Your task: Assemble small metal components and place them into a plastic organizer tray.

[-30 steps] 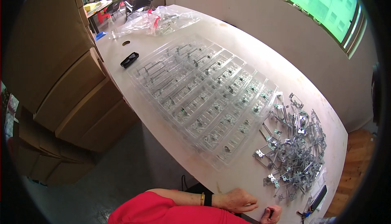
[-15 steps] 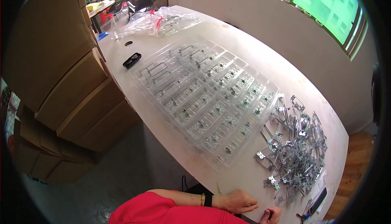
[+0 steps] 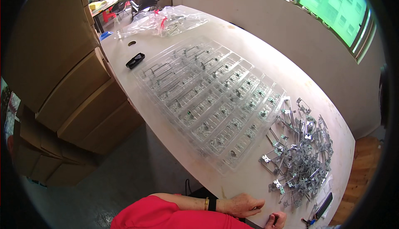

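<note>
In the head view, the left hand (image 3: 241, 205) rests at the near edge of the white tabletop (image 3: 249, 183), with a gold-toned bracelet (image 3: 207, 204) and a black wristband (image 3: 212, 205) on its wrist and a red sleeve (image 3: 141, 213) higher up the arm. Its grip is loosely curled, fingers bent side by side; whether they pinch anything I cannot tell. The right hand (image 3: 276, 220) lies just beside it, near the lower edge, curled like a loose fist with the thumb uppermost; what, if anything, its grip encloses cannot be told.

Beyond the right hand and apart from it, a tangled heap of bent metal wire brackets (image 3: 305, 158) with small plates sits on the right part of the tabletop. To its left, a clear plastic compartment tray (image 3: 210, 155) lies flat across the middle, more brackets set in its long slots.

A black-handled tool (image 3: 324, 205) lies at the near right, just beside the heap. At the far end are a small black oblong case (image 3: 135, 61) and 1 crumpled clear plastic bag (image 3: 145, 24) with red ties. Brown cardboard boxes (image 3: 79, 91) are stacked left of the tabletop.
</note>
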